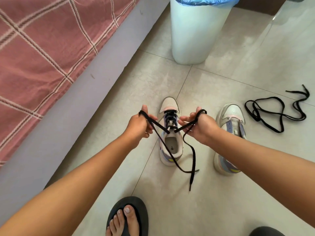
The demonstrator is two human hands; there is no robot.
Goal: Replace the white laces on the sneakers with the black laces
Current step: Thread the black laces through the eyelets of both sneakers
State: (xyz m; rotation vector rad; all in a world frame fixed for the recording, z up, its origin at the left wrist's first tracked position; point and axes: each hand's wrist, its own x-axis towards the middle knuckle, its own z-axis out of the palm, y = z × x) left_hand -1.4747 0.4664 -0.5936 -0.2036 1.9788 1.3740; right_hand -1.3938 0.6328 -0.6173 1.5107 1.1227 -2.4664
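Observation:
A white sneaker (170,147) stands on the floor, toe away from me, with a black lace (171,116) threaded through its eyelets. My left hand (139,124) grips the lace's left end, looped over a finger. My right hand (200,126) holds the right end the same way. Both ends are pulled taut and outward above the shoe, and their loose tails trail down to the floor behind the heel. A second white sneaker (229,126) stands to the right with no lace in its eyelets, partly hidden by my right forearm. A spare black lace (276,111) lies loose on the tiles further right.
A white bin (196,31) with a blue liner stands behind the shoes. A bed with a pink checked cover (42,48) and grey frame runs along the left. My foot in a black sandal (127,217) is at the bottom.

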